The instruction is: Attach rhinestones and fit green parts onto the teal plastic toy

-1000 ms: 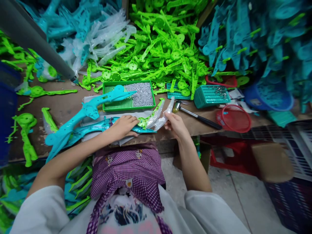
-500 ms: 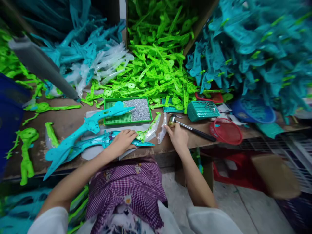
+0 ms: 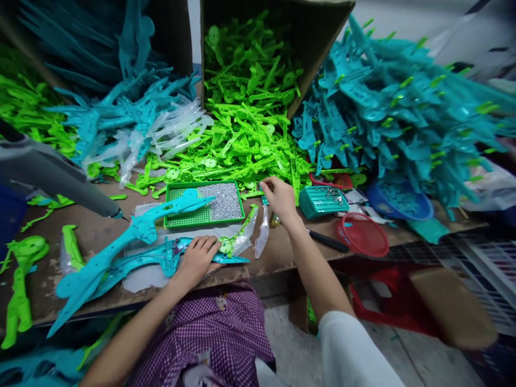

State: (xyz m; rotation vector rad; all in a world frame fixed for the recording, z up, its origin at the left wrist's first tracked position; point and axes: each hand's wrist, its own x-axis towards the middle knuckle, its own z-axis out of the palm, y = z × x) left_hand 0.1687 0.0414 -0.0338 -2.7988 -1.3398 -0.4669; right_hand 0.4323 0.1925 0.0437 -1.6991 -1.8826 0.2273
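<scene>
A: Status of left grip (image 3: pixel 197 259)?

B: Pressed flat, fingers together, on teal shell (image 3: pixel 161 256) at tabletop (image 3: pixel 100 231) front edge. Not clamped; holding down only. Same position as one second ago.

A: Right grip (image 3: pixel 280 198)?

B: Moved. Half a second ago beside hammer head, at clear sleeve (image 3: pixel 263 236). Now extended farther back, fingers curled at near edge of green parts pile (image 3: pixel 242 145). Closure on a part: cannot tell, fingertips hidden behind the knuckles.

A: Items left behind right grip?

B: Clear sleeve released, lying flat just on near side of wrist. Hammer (image 3: pixel 322 240) under forearm, untouched. Second clear sleeve with green insert (image 3: pixel 237 240) resting just beyond left fingertips.

A: Surroundings of right grip?

B: Green tray (image 3: pixel 183 215) holding screws (image 3: pixel 223 200) to left. Small teal basket (image 3: pixel 324 200) to right. Red basket (image 3: pixel 363 235) nearer, right.

A: Meaning?

B: Judged: sleeve work set aside, green piece being fetched from pile while shell held steady.
</scene>
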